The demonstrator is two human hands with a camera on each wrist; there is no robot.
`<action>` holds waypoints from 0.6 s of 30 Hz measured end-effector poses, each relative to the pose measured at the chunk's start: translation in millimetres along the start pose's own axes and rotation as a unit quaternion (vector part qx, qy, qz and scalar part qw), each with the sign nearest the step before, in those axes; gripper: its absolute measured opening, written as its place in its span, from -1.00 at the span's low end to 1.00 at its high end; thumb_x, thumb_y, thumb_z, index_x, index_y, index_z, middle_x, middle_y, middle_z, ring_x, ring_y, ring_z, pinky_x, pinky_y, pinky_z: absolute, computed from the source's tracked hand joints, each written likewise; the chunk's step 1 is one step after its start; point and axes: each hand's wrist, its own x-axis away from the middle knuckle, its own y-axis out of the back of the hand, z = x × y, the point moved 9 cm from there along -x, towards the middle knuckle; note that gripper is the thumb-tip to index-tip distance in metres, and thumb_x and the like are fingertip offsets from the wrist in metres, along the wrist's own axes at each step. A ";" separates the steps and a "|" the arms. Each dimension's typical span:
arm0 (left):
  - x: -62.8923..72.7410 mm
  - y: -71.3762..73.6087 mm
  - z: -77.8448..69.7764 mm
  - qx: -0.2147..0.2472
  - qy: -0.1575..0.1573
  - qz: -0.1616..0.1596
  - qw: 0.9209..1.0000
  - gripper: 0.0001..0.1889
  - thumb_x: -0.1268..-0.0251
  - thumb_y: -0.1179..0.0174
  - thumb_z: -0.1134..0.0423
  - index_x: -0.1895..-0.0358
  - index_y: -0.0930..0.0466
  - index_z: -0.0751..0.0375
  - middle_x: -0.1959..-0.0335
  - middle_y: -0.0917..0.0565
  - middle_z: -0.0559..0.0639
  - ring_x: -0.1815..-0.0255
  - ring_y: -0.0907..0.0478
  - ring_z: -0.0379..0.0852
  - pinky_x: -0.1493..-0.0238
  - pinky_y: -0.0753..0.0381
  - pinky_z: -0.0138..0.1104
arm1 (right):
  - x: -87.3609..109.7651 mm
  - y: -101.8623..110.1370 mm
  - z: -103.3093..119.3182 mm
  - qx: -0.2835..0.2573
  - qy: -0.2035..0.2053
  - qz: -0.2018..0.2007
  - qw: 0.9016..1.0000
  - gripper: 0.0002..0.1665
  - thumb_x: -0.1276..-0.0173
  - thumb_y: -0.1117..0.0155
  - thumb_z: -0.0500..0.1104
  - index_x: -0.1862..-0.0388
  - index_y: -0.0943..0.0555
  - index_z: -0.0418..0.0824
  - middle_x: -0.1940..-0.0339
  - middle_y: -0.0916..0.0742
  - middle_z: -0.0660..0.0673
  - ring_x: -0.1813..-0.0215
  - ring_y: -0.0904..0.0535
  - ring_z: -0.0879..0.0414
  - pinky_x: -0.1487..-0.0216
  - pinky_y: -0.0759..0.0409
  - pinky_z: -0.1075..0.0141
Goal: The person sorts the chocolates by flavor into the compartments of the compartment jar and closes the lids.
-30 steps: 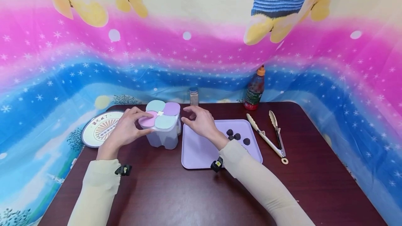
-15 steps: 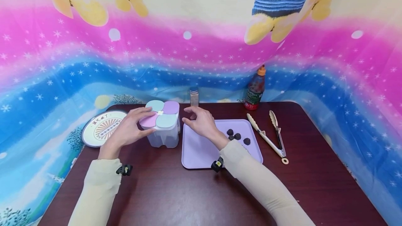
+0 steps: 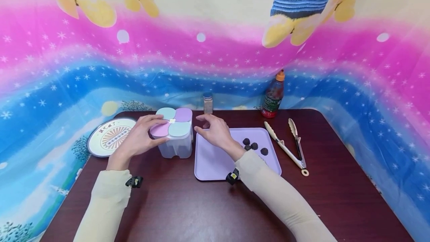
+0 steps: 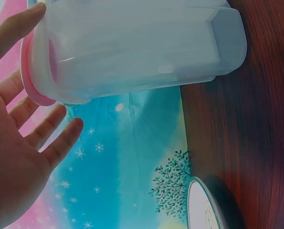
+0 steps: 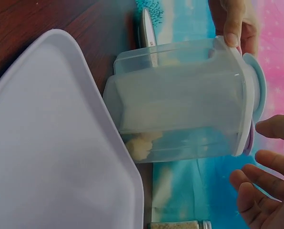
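Note:
A clear, lobed storage container stands upright on the table, topped by a lid with pink, purple and pale-green petals. My left hand grips the lid's left side, thumb at the front rim and fingers over the pink petal. At the right, my right hand hovers with relaxed, slightly bent fingers and holds nothing. In the right wrist view its fingertips are close beside the lid's purple edge. Something beige shows low inside one compartment of the container.
A lilac tray with several dark round pieces lies under the right forearm. Tongs lie spread to its right. A sauce bottle and a small jar stand at the back. A patterned plate leans at the left.
The container has turned slightly and shifted a touch to the right. My left hand has moved along with it, its fingertips now nearer the lid's back left. The right hand has stayed put.

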 end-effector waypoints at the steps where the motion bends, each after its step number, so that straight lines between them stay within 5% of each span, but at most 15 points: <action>1: -0.3 -1.4 0.3 0.001 0.003 0.006 1.000 -0.31 -0.05 -0.48 -0.09 -0.29 -0.57 0.03 -0.44 -0.44 0.11 -0.51 -0.20 0.23 -0.42 -0.26 0.19 | 0.4 0.1 1.7 0.001 0.002 0.000 1.000 -0.52 -0.31 -0.39 0.10 -0.19 -0.64 0.06 0.00 -0.78 -0.04 0.11 -0.71 0.15 0.14 -0.63 0.15; 18: -1.8 -2.5 -3.8 0.007 0.019 0.021 1.000 -0.31 -0.10 -0.46 -0.09 -0.31 -0.54 0.06 -0.48 -0.38 0.13 -0.51 -0.27 0.29 -0.41 -0.31 0.18 | 6.4 -0.6 25.8 -0.005 0.037 0.029 0.999 -0.48 -0.27 -0.41 0.06 -0.21 -0.63 0.04 -0.01 -0.77 0.01 0.05 -0.72 0.06 0.09 -0.60 0.12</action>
